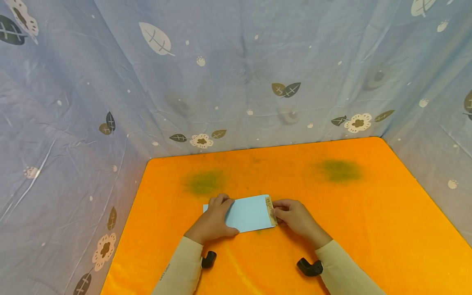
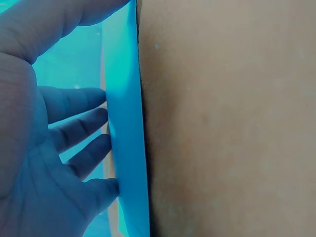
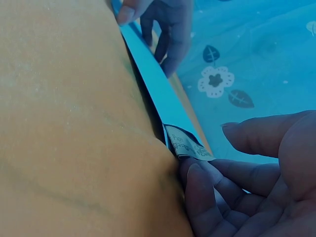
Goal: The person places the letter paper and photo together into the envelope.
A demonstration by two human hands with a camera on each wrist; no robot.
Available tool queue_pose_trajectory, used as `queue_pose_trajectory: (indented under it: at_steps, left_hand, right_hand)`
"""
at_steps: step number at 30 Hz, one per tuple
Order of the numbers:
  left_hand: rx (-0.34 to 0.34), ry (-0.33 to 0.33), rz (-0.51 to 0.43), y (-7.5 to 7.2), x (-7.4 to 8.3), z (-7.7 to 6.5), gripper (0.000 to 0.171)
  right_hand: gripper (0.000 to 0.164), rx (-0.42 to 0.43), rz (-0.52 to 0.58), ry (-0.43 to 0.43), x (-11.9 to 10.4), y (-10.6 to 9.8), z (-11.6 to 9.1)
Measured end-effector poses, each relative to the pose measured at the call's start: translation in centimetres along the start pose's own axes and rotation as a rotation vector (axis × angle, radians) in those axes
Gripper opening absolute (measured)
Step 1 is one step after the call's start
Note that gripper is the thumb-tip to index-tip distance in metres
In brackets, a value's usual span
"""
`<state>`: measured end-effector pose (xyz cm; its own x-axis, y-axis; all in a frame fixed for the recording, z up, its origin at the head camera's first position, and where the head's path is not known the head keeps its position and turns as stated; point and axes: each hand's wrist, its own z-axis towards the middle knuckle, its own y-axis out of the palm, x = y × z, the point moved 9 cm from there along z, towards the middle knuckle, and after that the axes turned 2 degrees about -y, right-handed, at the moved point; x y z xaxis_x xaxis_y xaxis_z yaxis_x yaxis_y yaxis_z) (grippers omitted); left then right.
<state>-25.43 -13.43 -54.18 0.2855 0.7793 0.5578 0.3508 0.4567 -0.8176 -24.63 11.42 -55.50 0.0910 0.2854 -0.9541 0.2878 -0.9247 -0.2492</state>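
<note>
A light blue folded paper (image 1: 247, 213), like an envelope, lies on the orange table. Across its right end runs a tan printed paper strip (image 1: 271, 211); the right wrist view shows this strip (image 3: 185, 143) bent at the end, with the word "Paper" legible. My left hand (image 1: 215, 219) spans the blue paper's left part, thumb at the near edge. In the left wrist view its fingers (image 2: 79, 123) reach fairly straight to the paper's far edge. With thumb and fingertips, my right hand (image 1: 296, 217) pinches the strip's end, while one finger stands off it in the right wrist view.
An orange cloth (image 1: 368, 213) covers the table, with dark greenish patches near the back. Patterned grey-blue curtains (image 1: 236, 73) enclose the back and both sides. Black curved pieces (image 1: 309, 267) stick out at both wrists, by the cream sleeves.
</note>
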Motion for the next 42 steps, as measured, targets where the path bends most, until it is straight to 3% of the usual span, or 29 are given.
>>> queue_pose_trajectory:
  at_steps: [19,35,42]
  left_hand:
    - [-0.004,0.000,-0.002,-0.1,0.2,0.0,0.096]
    - [0.005,-0.003,0.017,-0.2,0.3,0.0,0.095]
    - [0.002,0.005,0.008,0.0,0.2,0.0,0.095]
  right_hand:
    - [0.044,-0.072,0.042,-0.016,-0.7,1.1,0.1]
    - [0.051,-0.047,-0.036,0.029,-0.9,1.7,0.5]
    - [0.046,-0.036,-0.009,0.044,-0.7,1.6,0.0]
